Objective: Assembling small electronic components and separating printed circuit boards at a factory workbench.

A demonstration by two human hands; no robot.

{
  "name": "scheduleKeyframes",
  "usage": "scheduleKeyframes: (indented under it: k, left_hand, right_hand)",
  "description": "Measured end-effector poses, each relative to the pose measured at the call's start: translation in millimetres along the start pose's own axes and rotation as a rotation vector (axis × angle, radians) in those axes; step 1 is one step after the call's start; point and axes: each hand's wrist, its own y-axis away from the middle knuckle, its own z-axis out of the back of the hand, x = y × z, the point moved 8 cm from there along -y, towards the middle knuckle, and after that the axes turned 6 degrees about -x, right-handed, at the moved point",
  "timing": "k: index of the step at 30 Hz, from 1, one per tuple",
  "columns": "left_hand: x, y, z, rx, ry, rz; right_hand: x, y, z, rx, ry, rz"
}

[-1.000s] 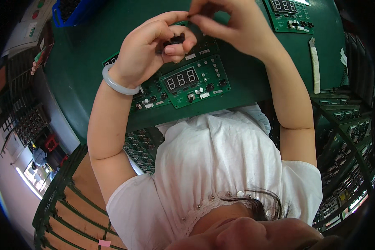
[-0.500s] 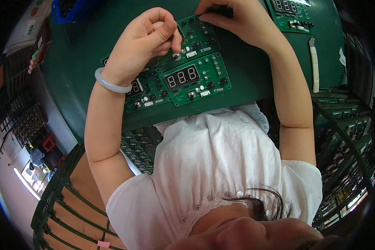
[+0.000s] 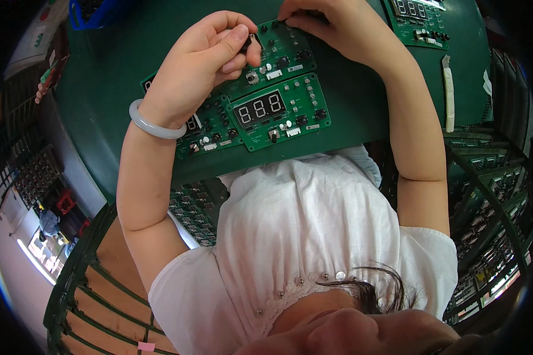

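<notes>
A green circuit board [image 3: 290,47] lies on the green table, partly under my left hand [image 3: 210,56]. That hand, with a pale bangle [image 3: 154,123] at its wrist, is curled with thumb and forefinger close together; something dark shows in the gap, but I cannot tell whether it is held. At the board's far edge, thumb and forefinger of my right hand [image 3: 334,29] close together by small black round parts; what they pinch is hidden. Nearer me lies a second board [image 3: 302,124] with a three-digit display. A third board [image 3: 219,127] sits left of it, partly covered by my left wrist.
Another display board [image 3: 420,29] lies at the far right. Below it is a pale strip [image 3: 448,94]. A blue bin [image 3: 95,18] with dark contents stands at the far left. Racks of boards [image 3: 485,195] stand at the right, beside the table.
My left hand has lifted slightly and its fingers have shifted, showing a dark gap between them. My right hand stays at the board's far edge, almost unmoved.
</notes>
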Motion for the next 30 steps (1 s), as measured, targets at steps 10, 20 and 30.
scheduleKeyframes:
  k: [10,20,30]
  left_hand:
    - [2.2,-7.4,-12.9,0.095,-0.029,-0.125]
    - [-9.3,-7.0,-12.5,-0.089,-0.327,-0.437]
    - [-20.0,2.3,-13.5,0.006,-0.538,-0.617]
  right_hand:
    - [9.6,1.7,12.1,-0.122,-0.355,-0.015]
    - [7.7,3.7,3.1,-0.193,-0.454,0.228]
    - [28.0,16.6,7.0,-0.327,-0.363,0.534]
